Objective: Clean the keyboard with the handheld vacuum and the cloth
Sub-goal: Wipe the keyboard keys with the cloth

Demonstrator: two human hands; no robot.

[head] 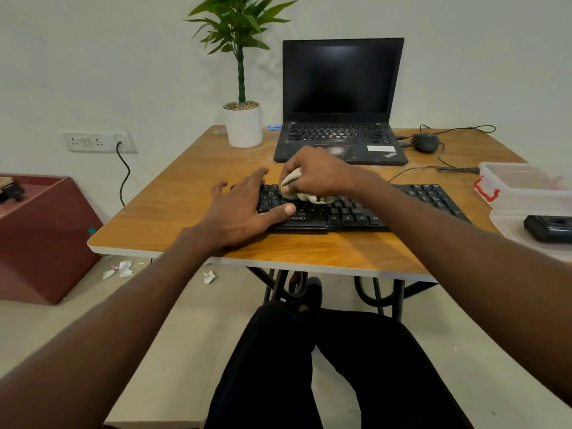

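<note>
Fingers of right hand (312, 174) bunched round cloth (305, 193), left hand (244, 209) spread flat steadying keyboard (356, 209) near table's front edge; wiping step, next likely strokes rightward along keys

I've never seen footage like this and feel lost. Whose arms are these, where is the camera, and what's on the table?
There is no machine here: the camera sits on a person's head, looking down at their own arms. The right hand grips a crumpled pale cloth against the black desktop keyboard. The left hand lies flat on the keyboard's left end, steadying it. On the wooden table also stand an open black laptop, a potted green plant, a black wired mouse and a clear plastic box.
</note>
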